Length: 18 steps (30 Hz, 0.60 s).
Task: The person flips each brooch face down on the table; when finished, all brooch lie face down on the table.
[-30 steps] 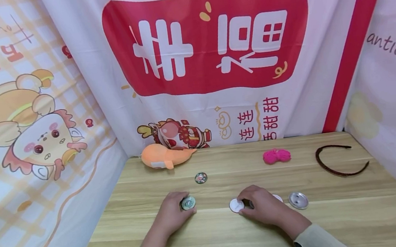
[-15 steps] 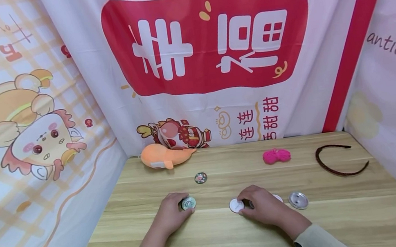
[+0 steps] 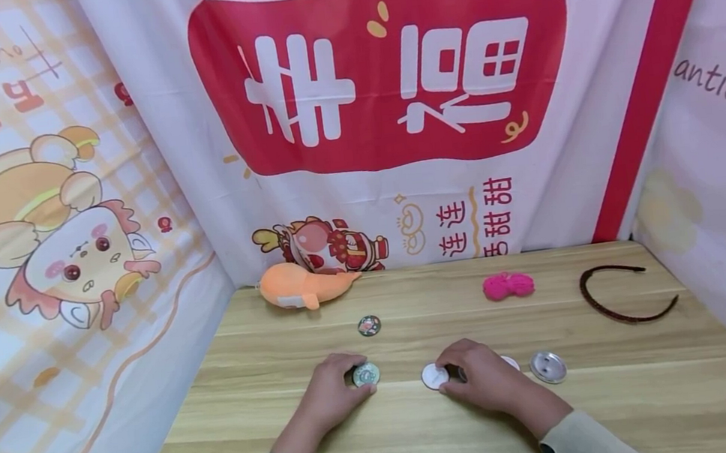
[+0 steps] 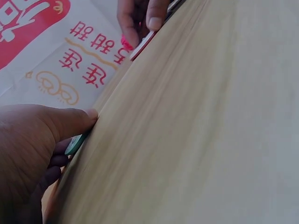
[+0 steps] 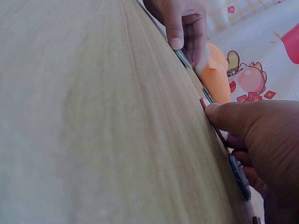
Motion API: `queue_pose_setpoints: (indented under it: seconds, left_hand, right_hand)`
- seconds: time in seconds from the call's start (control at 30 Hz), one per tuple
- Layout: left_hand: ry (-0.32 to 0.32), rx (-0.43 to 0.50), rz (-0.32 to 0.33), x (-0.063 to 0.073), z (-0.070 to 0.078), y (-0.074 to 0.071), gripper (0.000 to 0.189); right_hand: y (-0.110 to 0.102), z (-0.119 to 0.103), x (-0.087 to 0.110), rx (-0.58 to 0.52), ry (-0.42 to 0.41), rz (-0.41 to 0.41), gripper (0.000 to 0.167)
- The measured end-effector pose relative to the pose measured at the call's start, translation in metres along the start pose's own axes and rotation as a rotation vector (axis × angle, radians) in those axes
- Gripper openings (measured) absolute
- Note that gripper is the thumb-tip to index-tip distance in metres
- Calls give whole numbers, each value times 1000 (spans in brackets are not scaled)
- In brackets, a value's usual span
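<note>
My left hand (image 3: 334, 392) pinches a green patterned round badge (image 3: 367, 374) by its edge, thumb and fingers on opposite sides, low on the wooden table. To the right, my right hand (image 3: 479, 374) holds a white round badge (image 3: 433, 376) the same way; its rim shows red in the right wrist view. Under the right palm lies a dark disc (image 5: 239, 177), mostly hidden in the head view. Beyond that hand a second white disc (image 3: 510, 362) peeks out, beside a silver round badge (image 3: 548, 368). A dark patterned badge (image 3: 369, 325) lies farther back, touched by neither hand.
An orange whale plush (image 3: 305, 286) rests at the table's back left. Toward the back right are a bright pink knitted-looking bundle (image 3: 508, 285) and a dark brown headband (image 3: 607, 306). Printed cloths (image 3: 396, 215) hang behind and along both sides of the table (image 3: 431, 445).
My left hand has slid a little to the right with the green badge, closer to the white one. The right hand keeps its place and its hold.
</note>
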<state>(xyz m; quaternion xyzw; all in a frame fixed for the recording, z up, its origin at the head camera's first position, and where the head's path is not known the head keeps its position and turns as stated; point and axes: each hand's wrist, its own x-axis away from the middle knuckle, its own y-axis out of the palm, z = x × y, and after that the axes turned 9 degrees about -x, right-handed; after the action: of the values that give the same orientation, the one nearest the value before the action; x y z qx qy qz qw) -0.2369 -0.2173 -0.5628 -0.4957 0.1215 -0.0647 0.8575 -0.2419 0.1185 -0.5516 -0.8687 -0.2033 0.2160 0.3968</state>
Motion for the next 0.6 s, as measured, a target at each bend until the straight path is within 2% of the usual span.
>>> queue_pose_setpoints:
  seconds: [0.23, 0.4, 0.6]
  left_hand:
    - [47, 9, -36, -5, 22, 12, 54]
    - [83, 15, -65, -8, 37, 19, 54]
    - [95, 2, -76, -10, 44, 22, 53]
  right_hand:
    - [0, 2, 0, -16, 37, -7, 33]
    - [1, 3, -1, -29, 33, -4, 33]
    - [1, 3, -1, -28, 23, -1, 32]
